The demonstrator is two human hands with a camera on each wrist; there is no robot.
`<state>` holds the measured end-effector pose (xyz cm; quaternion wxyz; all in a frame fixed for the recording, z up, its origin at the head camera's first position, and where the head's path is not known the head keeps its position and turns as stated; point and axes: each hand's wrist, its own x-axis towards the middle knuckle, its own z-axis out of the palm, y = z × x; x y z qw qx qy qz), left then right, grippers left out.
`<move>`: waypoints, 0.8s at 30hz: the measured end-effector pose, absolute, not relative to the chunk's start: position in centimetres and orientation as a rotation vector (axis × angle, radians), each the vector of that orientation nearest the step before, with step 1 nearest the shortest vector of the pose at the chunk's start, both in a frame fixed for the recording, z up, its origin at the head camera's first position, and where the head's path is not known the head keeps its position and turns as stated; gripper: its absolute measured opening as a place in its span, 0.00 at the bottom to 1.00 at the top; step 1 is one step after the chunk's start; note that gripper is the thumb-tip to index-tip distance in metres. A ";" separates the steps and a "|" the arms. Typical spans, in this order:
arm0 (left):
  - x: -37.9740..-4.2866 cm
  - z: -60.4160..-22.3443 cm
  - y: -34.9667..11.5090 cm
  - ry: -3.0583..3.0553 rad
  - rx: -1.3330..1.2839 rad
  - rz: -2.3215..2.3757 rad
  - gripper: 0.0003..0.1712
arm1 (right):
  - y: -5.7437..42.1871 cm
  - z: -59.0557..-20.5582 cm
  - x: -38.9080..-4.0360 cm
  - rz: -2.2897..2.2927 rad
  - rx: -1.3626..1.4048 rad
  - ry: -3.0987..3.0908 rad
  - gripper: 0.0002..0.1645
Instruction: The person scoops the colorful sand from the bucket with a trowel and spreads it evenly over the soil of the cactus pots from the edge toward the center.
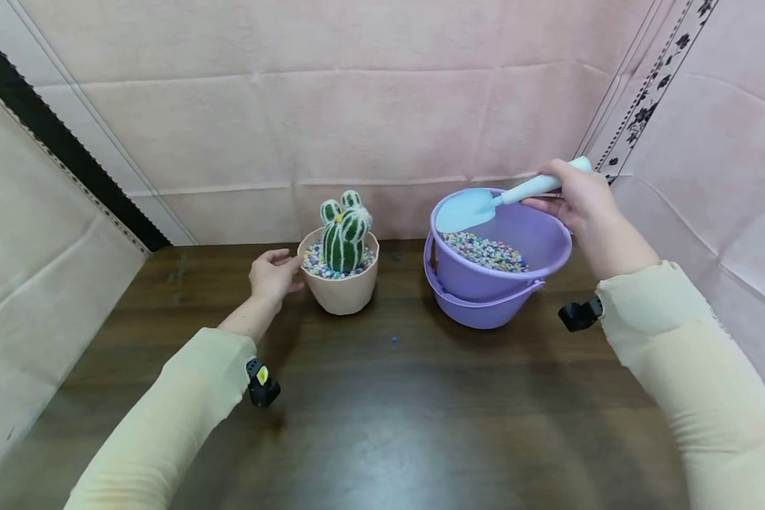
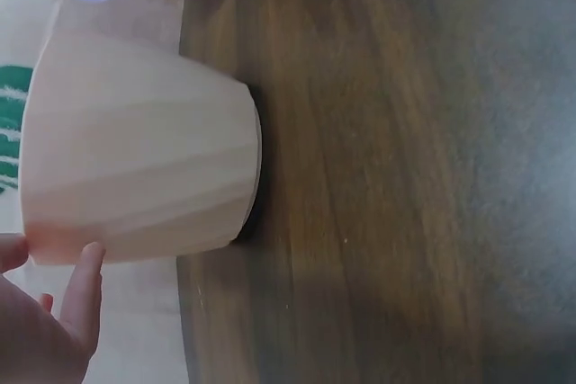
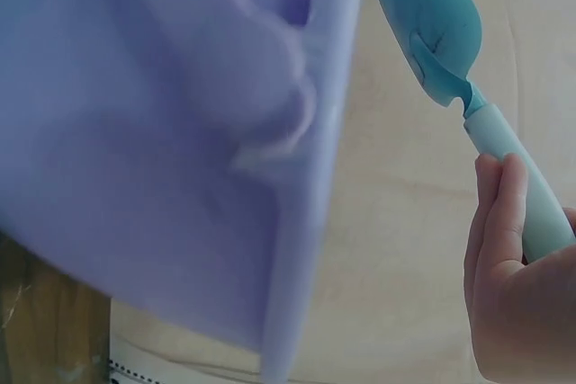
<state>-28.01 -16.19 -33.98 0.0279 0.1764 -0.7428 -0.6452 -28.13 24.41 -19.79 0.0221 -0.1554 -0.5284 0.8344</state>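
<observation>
My right hand [image 1: 580, 195] grips the pale handle of a light blue trowel [image 1: 465, 210], whose blade is over the mouth of a purple bucket [image 1: 492, 313]. Small multicoloured beads [image 1: 484, 251] lie inside the bucket. In the right wrist view the trowel [image 3: 432, 15] appears beyond the bucket's rim [image 3: 324, 132], with fingers wrapped about its handle. My left hand [image 1: 274, 275] touches the left side of a cream pot [image 1: 343, 294], fingertips at its rim and wall. A green and white knitted cactus [image 1: 344, 237] stands upright in the pot among beads [image 1: 315, 263].
A single blue bead [image 1: 394, 339] lies on the dark wooden table [image 1: 382, 425] in front of the pot and bucket. Pale cloth [image 1: 370, 127] hangs behind and at both sides. The bucket's handle [image 1: 535, 287] hangs down across its front.
</observation>
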 end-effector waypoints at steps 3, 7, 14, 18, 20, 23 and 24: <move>-28.3 -33.9 -16.7 -2.270 0.568 -1.968 0.28 | 25.1 -20.1 -28.3 2.581 -0.520 -1.624 0.10; -28.4 -33.8 -16.9 -2.275 0.581 -1.919 0.28 | 25.8 -20.5 -28.2 2.572 -0.518 -1.650 0.10; -27.3 -33.6 -16.4 -2.335 0.541 -1.745 0.25 | 26.6 -20.8 -28.2 2.563 -0.516 -1.660 0.13; -26.3 -33.2 -16.1 -2.374 0.466 -1.584 0.23 | 27.0 -21.0 -28.3 2.571 -0.519 -1.637 0.13; -25.7 -32.9 -15.9 -2.373 0.413 -1.519 0.21 | 27.3 -21.1 -28.3 2.584 -0.527 -1.613 0.12; -24.7 -32.4 -15.2 -2.353 0.333 -1.483 0.18 | 27.8 -21.2 -28.4 2.615 -0.537 -1.568 0.12; -24.4 -32.3 -14.9 -2.345 0.309 -1.484 0.17 | 27.9 -21.3 -28.4 2.615 -0.540 -1.564 0.11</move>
